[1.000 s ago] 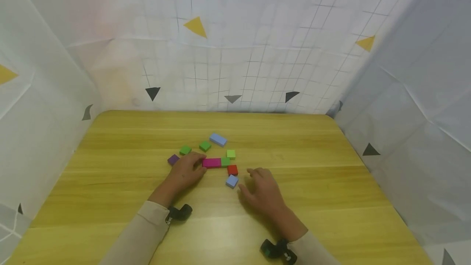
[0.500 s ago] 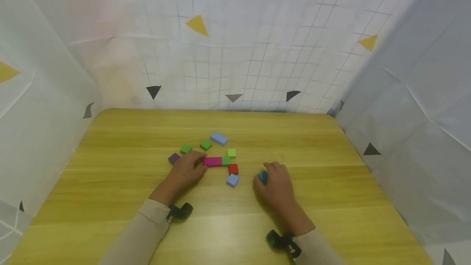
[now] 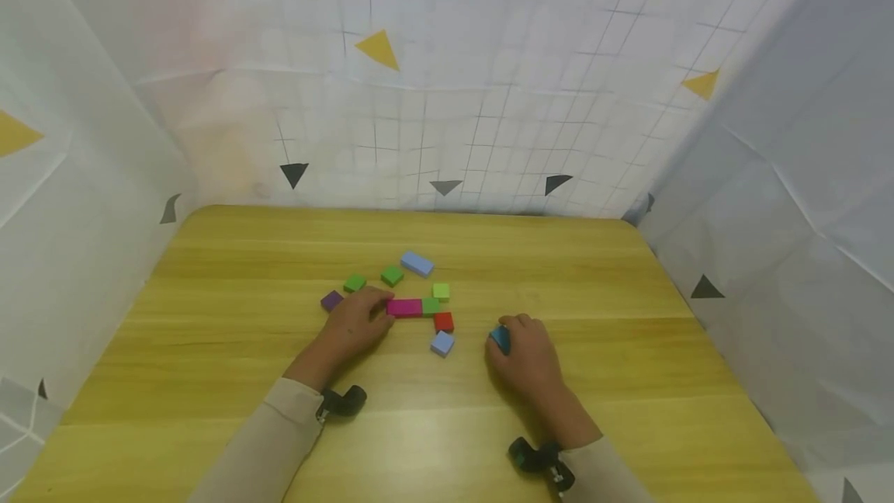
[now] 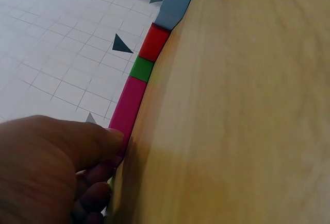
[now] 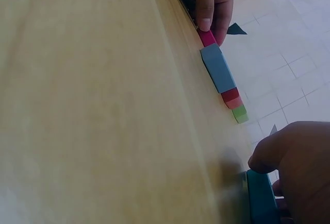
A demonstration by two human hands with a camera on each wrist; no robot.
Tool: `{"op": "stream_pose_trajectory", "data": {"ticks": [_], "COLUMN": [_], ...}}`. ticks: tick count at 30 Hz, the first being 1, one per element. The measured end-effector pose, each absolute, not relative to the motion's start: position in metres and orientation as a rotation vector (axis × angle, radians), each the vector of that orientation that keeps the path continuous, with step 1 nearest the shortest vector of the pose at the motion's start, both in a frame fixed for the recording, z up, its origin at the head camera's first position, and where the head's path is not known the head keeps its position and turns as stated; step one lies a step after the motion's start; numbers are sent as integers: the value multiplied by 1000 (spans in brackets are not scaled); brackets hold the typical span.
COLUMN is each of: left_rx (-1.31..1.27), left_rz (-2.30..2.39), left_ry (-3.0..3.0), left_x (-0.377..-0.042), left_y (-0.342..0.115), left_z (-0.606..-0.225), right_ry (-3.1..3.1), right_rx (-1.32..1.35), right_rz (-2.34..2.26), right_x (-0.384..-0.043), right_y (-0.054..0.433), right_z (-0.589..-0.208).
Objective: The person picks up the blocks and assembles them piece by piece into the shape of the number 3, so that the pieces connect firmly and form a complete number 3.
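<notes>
My left hand point(image 3: 355, 326) pinches the left end of a long magenta block point(image 3: 405, 308) lying on the table. Against that block's right end sits a small green block point(image 3: 431, 307). Just below are a red block point(image 3: 444, 322) and a small light blue block point(image 3: 442, 344), turned at an angle. Farther right, my right hand point(image 3: 528, 355) grips a teal block point(image 3: 500, 338), thumb on its near side. The hand covers part of the teal block. In the right wrist view the teal block point(image 5: 262, 198) appears at or close to the table surface.
A lime block point(image 3: 441, 292) lies above the green one. Farther back are a long light blue block point(image 3: 417, 264) and two green blocks, one point(image 3: 392, 275) nearer the middle. A purple block point(image 3: 331, 301) is partly behind my left hand. White sheeting point(image 3: 447, 130) surrounds the wooden table point(image 3: 628, 379).
My right hand has moved right, away from the small light blue block, and has taken hold of the teal block. My left hand has stayed at the magenta block.
</notes>
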State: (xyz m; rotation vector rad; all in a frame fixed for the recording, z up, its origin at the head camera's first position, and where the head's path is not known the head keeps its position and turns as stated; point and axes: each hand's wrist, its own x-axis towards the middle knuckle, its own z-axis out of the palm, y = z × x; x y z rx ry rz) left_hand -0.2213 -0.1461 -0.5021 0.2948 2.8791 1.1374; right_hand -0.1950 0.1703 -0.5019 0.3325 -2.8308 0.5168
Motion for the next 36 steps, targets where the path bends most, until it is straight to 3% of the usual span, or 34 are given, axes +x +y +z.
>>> {"op": "stream_pose_trajectory", "data": {"ticks": [26, 36], "left_rx": [313, 305], "left_rz": [1147, 1172], "left_ry": [2892, 2877], "left_x": [-221, -222], "left_y": [-146, -146], "left_z": [-504, -505], "right_ry": [-3036, -3050], "right_rx": [217, 302], "right_rz": [614, 606], "right_x": [-193, -191], "right_y": [166, 165], "right_z": [-492, -490]}}
